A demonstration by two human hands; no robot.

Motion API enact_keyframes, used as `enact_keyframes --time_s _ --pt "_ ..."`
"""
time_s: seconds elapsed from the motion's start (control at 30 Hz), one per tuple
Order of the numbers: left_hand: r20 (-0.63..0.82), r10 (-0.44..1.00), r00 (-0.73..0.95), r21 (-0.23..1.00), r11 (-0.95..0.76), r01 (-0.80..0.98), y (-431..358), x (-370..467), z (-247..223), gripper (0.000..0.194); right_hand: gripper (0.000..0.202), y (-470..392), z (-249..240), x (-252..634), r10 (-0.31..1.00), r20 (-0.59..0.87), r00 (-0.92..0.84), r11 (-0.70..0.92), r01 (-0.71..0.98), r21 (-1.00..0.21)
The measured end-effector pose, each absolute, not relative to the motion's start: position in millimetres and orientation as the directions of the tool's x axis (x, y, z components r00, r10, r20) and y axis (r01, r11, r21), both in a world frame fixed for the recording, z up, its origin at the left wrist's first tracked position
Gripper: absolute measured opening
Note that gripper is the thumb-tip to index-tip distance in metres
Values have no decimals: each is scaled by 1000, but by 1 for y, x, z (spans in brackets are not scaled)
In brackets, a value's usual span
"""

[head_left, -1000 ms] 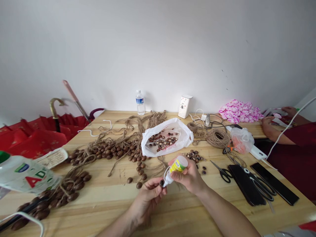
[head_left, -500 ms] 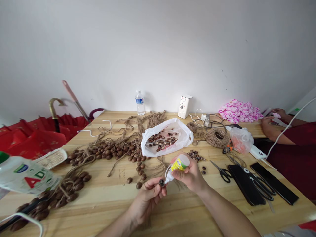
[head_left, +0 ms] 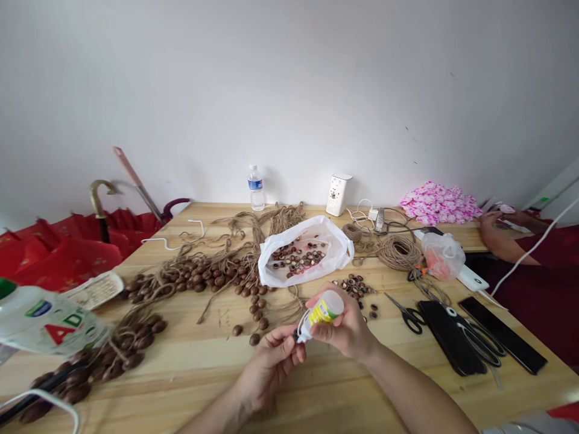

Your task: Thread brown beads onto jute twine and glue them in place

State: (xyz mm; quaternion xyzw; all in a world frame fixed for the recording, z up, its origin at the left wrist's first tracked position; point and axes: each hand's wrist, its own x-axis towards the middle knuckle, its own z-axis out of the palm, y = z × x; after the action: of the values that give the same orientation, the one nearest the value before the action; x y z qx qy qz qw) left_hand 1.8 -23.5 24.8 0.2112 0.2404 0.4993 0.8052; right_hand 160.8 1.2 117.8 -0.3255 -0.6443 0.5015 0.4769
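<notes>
Between the fingertips of my left hand (head_left: pixel 275 358) is a small dark brown nutshell piece (head_left: pixel 296 335), partly hidden by the nozzle. My right hand (head_left: pixel 346 328) is wrapped round a white glue bottle (head_left: pixel 324 308) with a yellow-green label, tilted nozzle-down onto the shell. Beyond my hands lies an open white plastic bag (head_left: pixel 271 271) with many shell halves inside. More loose shell halves (head_left: pixel 355 285) are scattered on the wood just past my right hand. To the left, brown nuts (head_left: pixel 199 280) lie in a heap with twine strands.
Scissors (head_left: pixel 409 316), a black phone (head_left: pixel 447 340) and a coil of twine (head_left: pixel 399 253) lie to the right. A water bottle (head_left: pixel 256 190) stands by the wall. A large white bottle (head_left: pixel 49 319) is at left. Another person's hand (head_left: pixel 495 235) is at far right.
My right hand has moved the glue bottle slightly left and down, tilting it more upright, so its nozzle now overlaps the shell. My left hand has stayed about where it was.
</notes>
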Motion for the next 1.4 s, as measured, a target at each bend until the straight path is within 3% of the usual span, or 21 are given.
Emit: enact_keyframes --time_s 1.4 --pt "-195 894 403 566 438 -698 -25 3 25 19 41 2 122 164 879 303 -367 314 -32 -949"
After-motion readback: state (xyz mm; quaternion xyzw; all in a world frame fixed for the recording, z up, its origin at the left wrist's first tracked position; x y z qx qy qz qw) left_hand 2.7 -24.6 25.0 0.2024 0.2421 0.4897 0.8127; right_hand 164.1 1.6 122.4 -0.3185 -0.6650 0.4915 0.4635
